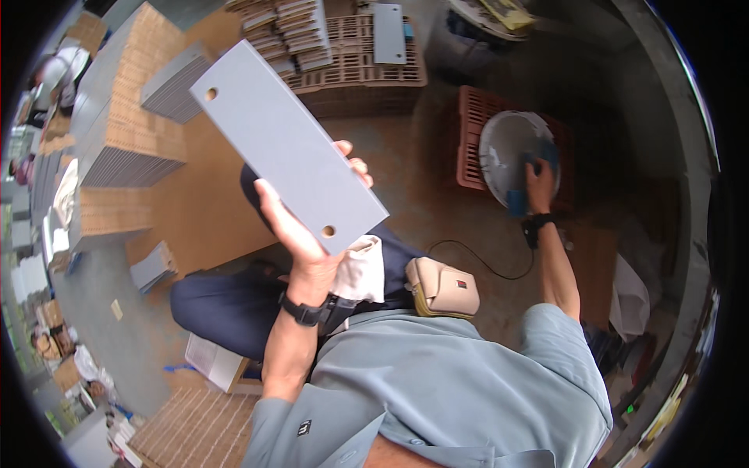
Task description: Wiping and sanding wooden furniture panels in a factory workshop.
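My left hand (308,234) grips a long flat grey panel (285,144) with a round hole near each end, holding it up at a slant over my lap. My right hand (538,179) reaches out to the right and rests on a blue block (517,201) lying in a round white dish (507,144) that sits on a reddish plastic crate (468,129). A white cloth (363,269) lies on my dark trousers below the panel. I wear a black wristband on each wrist.
Stacks of grey panels (117,140) interleaved with brown cardboard stand at the left. A tan plastic pallet (367,74) with more stacks and one grey panel is at the top. A beige pouch (443,287) hangs at my waist beside a black cable (484,261). More cardboard lies at the lower left.
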Action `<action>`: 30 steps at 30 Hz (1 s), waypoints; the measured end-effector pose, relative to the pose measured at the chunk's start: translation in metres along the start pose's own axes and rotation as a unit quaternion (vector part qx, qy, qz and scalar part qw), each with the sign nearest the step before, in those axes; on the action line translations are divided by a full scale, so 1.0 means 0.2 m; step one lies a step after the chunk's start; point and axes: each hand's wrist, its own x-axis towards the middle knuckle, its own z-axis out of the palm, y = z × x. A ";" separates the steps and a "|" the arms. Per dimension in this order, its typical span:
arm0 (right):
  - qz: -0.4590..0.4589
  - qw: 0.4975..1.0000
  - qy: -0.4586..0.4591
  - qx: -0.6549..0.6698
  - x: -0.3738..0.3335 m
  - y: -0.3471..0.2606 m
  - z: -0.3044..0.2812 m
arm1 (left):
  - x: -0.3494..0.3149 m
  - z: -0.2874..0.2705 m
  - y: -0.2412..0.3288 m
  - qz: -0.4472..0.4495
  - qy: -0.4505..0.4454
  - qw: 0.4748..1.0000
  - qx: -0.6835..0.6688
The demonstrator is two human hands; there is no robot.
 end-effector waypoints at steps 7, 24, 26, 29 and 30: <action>-0.148 0.956 -0.061 0.247 -0.25 -1.10 -0.31 | 0.05 0.00 -0.01 0.052 0.021 0.996 0.069; -0.341 0.876 -0.118 0.320 -0.67 -1.71 -0.32 | 0.06 -0.01 -0.04 0.124 0.068 0.984 0.108; -0.366 0.872 -0.098 0.311 -0.66 -1.73 -0.31 | 0.07 -0.02 -0.04 0.121 0.072 0.984 0.107; -0.360 0.871 -0.103 0.318 -0.66 -1.75 -0.30 | 0.07 -0.02 -0.04 0.120 0.078 0.985 0.094; -0.360 0.871 -0.104 0.318 -0.66 -1.75 -0.30 | 0.06 -0.02 -0.04 0.121 0.079 0.985 0.094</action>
